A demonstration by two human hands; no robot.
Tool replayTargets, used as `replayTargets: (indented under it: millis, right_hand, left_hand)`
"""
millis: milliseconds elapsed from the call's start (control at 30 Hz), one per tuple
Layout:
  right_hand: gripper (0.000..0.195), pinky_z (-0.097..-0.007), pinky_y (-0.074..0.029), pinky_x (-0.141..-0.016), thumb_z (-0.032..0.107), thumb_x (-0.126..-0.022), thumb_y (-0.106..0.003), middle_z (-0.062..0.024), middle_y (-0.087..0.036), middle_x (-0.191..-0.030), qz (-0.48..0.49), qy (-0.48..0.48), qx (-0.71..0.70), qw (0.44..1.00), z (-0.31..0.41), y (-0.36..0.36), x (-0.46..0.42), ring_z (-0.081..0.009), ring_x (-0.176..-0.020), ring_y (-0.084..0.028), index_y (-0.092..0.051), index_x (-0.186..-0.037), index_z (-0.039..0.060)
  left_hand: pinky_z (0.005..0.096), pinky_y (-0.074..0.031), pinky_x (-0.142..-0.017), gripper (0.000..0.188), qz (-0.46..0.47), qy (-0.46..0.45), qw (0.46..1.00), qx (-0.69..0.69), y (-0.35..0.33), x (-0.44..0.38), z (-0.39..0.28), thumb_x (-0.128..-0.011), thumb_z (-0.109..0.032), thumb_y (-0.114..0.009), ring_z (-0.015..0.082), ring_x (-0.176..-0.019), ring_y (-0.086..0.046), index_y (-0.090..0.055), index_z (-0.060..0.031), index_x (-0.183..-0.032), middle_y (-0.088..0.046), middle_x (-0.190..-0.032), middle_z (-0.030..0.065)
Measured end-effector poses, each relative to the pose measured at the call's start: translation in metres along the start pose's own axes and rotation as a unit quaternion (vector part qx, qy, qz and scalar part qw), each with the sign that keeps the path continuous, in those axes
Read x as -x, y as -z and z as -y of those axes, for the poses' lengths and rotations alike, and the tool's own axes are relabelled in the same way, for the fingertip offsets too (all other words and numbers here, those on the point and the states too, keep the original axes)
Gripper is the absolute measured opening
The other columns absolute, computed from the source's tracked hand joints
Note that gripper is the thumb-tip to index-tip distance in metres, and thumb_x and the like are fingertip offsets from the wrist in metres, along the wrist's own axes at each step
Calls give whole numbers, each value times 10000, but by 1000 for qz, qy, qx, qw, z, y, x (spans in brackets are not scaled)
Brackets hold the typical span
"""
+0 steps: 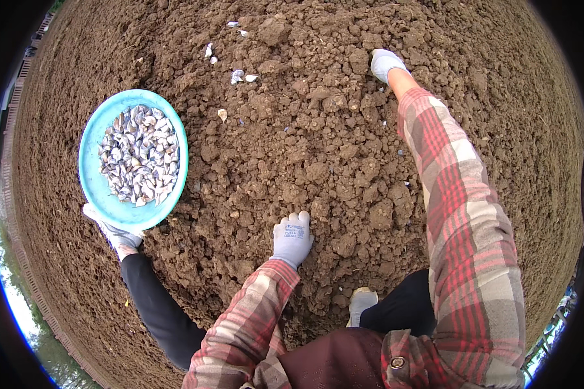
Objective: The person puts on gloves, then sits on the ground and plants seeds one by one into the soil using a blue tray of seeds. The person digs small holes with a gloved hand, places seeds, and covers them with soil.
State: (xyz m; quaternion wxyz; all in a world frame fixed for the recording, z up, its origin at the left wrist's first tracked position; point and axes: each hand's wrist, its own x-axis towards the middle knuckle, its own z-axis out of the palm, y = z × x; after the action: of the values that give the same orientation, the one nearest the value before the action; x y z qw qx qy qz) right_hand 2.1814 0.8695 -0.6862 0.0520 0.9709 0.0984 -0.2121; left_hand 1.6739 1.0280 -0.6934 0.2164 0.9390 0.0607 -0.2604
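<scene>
My left hand [292, 238], in a pale grey knit glove bearing writing, rests on the clumpy brown soil [321, 170] with its fingers curled down. Whether anything is under them is hidden. Farther off, my right hand [388, 65] reaches down to the soil in a similar glove. Its fingertips are out of sight, so a held thing cannot be made out. To the left, a light blue plastic basin [90, 182] contains many garlic cloves [138, 155]. Loose cloves lie beyond it, among them a single clove [222, 114] and a pair [243, 77].
A black-clad limb [158, 311], apparently my left leg, ends in pale covering beneath the basin's near rim. My right shoe [362, 306] stands on the soil near my body. Small pale bits [407, 184] dot the ground beside my right sleeve. A low fence-like edging [12, 121] curves along the left.
</scene>
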Motion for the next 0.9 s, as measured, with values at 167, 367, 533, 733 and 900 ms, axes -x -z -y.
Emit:
replayTargets:
  millis: [167,367,533,733,900]
  right_hand:
    - [438,-436,-493,-1062,252,-941,-701,-129,-659,-1320,-310,277,-69,907,99,-30,164,-327,-1183,-644,-617,-1343,103]
    - [643,-474,-269,-1266,395,-959,-698,-82,-493,-1570,-229,397,-31,888,156,-68,232,-278,-1484,-419,-493,-1527,175]
    - [621,-560,-270,-1249,414,-977,-671,26,-441,-1623,-205,367,99,902,133,-67,215,-293,-1514,-361,-496,-1536,209]
    - [365,-575,-303,-1234,165,-968,-618,30,-432,-1625,-180,279,137,933,87,-60,238,-330,-1336,-545,-676,-1324,218]
    - [245,-532,-312,-1218,230,-940,-663,-110,-629,-1356,-162,134,137,968,26,-60,256,-313,-1255,-588,-753,-1153,148]
  left_hand:
    - [494,-552,-904,499,2,94,995,-12,-6,23,36,-822,-288,-804,367,-1071,-674,-534,-65,-1179,-662,-1132,182]
    - [503,-553,-918,536,32,80,996,-17,3,17,22,-849,-311,-777,395,-1099,-669,-512,-46,-1231,-651,-1182,209]
    - [502,-555,-926,517,26,78,997,-13,2,18,24,-858,-319,-764,399,-1113,-668,-519,-46,-1223,-659,-1178,216]
    - [503,-556,-936,526,27,92,995,-16,0,21,26,-857,-336,-772,396,-1127,-671,-527,-56,-1230,-662,-1203,209]
    - [491,-553,-957,551,32,89,995,-17,-1,13,15,-850,-341,-781,393,-1146,-670,-529,-63,-1254,-662,-1233,210]
